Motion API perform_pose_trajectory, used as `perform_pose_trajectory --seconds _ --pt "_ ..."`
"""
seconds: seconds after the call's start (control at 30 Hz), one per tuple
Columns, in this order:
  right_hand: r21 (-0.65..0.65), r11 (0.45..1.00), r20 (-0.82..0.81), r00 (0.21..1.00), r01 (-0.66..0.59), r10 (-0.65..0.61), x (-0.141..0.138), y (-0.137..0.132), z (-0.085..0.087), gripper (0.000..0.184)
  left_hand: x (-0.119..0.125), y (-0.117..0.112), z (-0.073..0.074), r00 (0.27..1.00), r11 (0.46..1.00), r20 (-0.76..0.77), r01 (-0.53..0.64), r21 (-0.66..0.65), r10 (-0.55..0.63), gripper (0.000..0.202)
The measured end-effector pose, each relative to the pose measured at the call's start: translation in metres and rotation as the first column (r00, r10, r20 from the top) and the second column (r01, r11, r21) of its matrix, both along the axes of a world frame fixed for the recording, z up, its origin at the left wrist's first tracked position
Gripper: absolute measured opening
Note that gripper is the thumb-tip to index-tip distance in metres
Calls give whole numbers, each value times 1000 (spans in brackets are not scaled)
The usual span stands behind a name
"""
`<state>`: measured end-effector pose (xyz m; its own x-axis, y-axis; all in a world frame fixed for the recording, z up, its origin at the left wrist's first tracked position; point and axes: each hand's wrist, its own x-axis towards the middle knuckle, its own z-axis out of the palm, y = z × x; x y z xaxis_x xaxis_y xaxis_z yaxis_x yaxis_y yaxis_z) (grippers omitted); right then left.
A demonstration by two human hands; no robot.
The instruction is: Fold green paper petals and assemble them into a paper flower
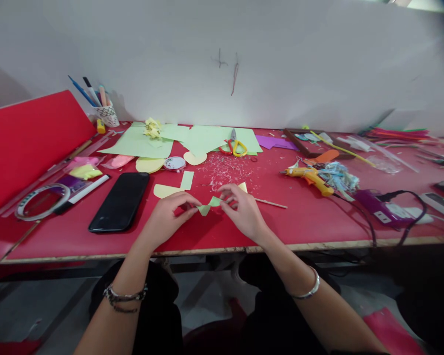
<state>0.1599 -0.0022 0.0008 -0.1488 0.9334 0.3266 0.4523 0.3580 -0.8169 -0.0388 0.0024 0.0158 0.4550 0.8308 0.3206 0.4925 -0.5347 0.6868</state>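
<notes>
— So, what do the hands hold?
— The left hand [169, 215] and the right hand [243, 210] both pinch a green paper piece [208, 206], fingers closed on its two ends.
— Where is it?
— At the near side of the red table [299, 224], right of the black phone [120, 201], left of the glue gun [309, 177].

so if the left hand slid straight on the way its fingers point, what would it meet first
The left hand pinches the green paper piece, so it would meet that first. Past it, the next thing is probably the right hand, which holds the piece's other end.
</notes>
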Motion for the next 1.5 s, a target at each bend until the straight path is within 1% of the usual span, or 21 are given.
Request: perform_pose_trajectory --seconds 0.17,0.3,0.37,0.47,0.57,0.77,0.87,0.97,1.03,1.07,1.13,1.2,1.23,1.27,1.3,1.33,1.43,1.5 --pt "68 998 31 999 9 -11 -1 -2 2 18 1 -2 1 999 999 20 40 12 -40 12" --pt "54 998 75 997 -39 35 -3 -5 4 13 -1 -2 1 999 999 21 49 2 -49 13" --pt "51 997 51 997 -64 62 -5 -6 4 13 -1 -2 3 999 999 32 36 -11 -36 14" --pt "67 994 -27 995 -91 93 -7 -8 4 16 1 -3 4 998 999 62 2 -34 0 15" --pt "87 991 -61 993 -99 104 -8 -10 6 20 5 -5 4 992 997 112 -48 -59 54 17" --pt "49 995 -141 985 -89 95 -9 -11 10 22 9 -6 2 970 979 172 -152 -135 174 22" --pt "49 994 -143 984 -101 107 -7 -9 8 21 8 -5 1 960 972 194 -172 -162 202 22" --pt "77 990 -43 992 -115 119 1 -6 8 21 6 -4 0 950 963 205 -203 -176 238 20" --pt "142 983 106 989 -114 99 8 -3 10 23 5 -3 -1 940 954 209 -230 -190 268 20" --pt "194 977 188 981 -85 48 12 -2 12 24 5 -2 -2 936 950 212 -242 -198 282 19" --pt "296 955 339 931 27 -132 20 0 14 25 4 -1 -3 926 943 225 -258 -210 303 19" --pt "365 919 452 834 150 -316 28 2 15 26 4 -1 -5 920 940 237 -261 -217 311 20" --pt "377 905 498 781 196 -377 31 3 15 27 5 -1 -5 919 940 240 -261 -218 311 21" --pt "372 901 541 736 225 -407 33 4 14 29 5 -1 -6 919 940 240 -263 -215 312 21" --pt "349 907 579 706 237 -407 36 5 13 31 5 -1 -6 921 941 234 -265 -212 313 21" --pt "312 921 613 691 234 -383 37 6 11 31 5 -1 -5 923 940 224 -270 -207 314 20" --pt "196 959 661 695 205 -284 40 8 7 27 6 0 -5 931 941 183 -283 -186 316 19" --pt "176 961 657 702 211 -274 41 9 7 25 6 1 -5 937 942 153 -289 -172 316 19"
